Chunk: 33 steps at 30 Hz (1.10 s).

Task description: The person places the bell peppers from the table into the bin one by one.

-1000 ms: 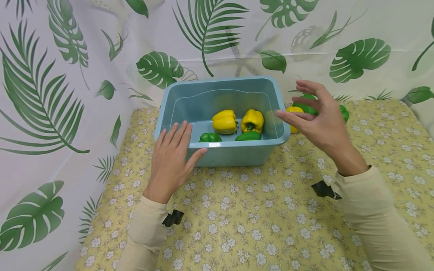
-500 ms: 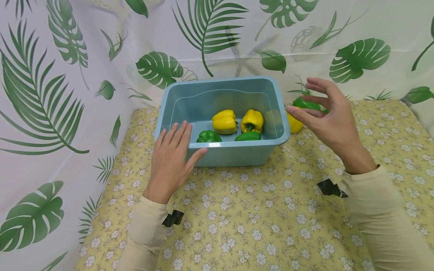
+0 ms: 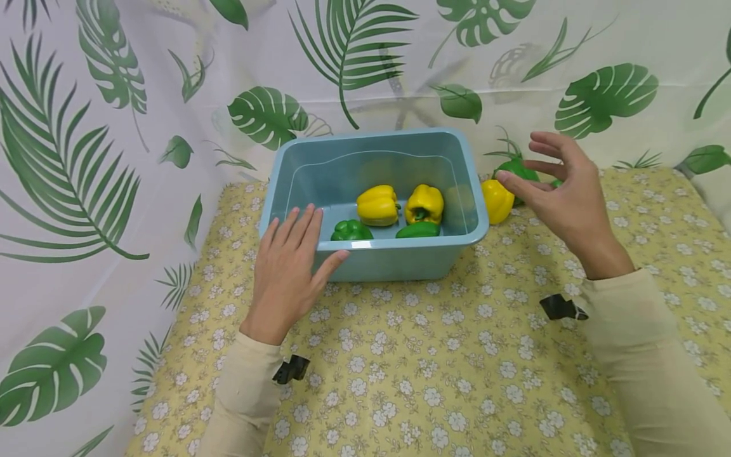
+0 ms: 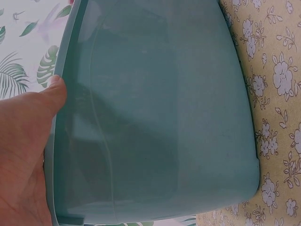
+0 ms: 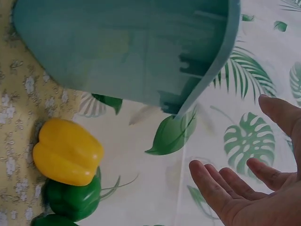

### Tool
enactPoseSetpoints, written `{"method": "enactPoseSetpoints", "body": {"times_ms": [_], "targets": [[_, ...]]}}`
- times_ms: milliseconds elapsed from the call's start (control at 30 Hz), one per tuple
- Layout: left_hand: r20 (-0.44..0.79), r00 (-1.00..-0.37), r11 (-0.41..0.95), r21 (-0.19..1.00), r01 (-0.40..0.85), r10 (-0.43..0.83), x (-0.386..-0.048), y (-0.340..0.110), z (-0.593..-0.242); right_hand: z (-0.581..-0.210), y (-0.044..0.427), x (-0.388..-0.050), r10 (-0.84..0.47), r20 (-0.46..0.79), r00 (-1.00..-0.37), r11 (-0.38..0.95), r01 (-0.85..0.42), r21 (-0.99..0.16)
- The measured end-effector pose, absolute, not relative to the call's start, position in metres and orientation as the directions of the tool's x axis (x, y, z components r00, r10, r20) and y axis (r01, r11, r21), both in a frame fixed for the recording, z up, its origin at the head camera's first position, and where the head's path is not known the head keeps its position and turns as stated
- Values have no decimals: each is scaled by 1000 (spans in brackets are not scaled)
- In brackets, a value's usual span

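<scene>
A blue plastic bin (image 3: 394, 260) stands on the table. My left hand (image 3: 288, 273) rests on its front-left rim with fingers straight; in the left wrist view the thumb (image 4: 55, 89) lies on the rim. Inside are two yellow bell peppers (image 3: 378, 205) (image 3: 425, 204) and two green ones (image 3: 351, 230) (image 3: 418, 230), partly hidden by the front wall. To the right of the bin my right hand (image 3: 571, 200) hovers with spread, slightly bent fingers and nothing between them. Below it a yellow bell pepper (image 5: 68, 151) lies beside a green bell pepper (image 5: 74, 200).
A flowered yellow cloth (image 3: 400, 368) covers the table. Leaf-printed white sheeting (image 3: 388, 95) hangs behind and at the left. Another green pepper (image 5: 52, 220) shows at the bottom edge of the right wrist view, partly cut off.
My right hand has moved right, away from the bin's right rim, uncovering more of the yellow pepper outside. The green pepper at the bin's front has shifted slightly. My left hand stays put.
</scene>
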<state>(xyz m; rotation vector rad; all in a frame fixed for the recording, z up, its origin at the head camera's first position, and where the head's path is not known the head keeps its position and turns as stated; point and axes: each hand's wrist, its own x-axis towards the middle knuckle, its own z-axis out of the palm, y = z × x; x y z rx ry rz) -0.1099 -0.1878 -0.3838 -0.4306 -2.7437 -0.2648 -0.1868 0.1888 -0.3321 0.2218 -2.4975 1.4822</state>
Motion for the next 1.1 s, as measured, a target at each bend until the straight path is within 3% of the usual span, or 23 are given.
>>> {"method": "enactPoseSetpoints", "body": {"times_ms": [367,1100], "targets": [[372,-890,935,128,330,263,-110,-188,-383,-362,201,-207,29,180,-983,546,-135,-827],[371,-890,934,133,333,265,-110,-189,-384,-393,204,-238,-53,120,-991,721,-120,-683]]}}
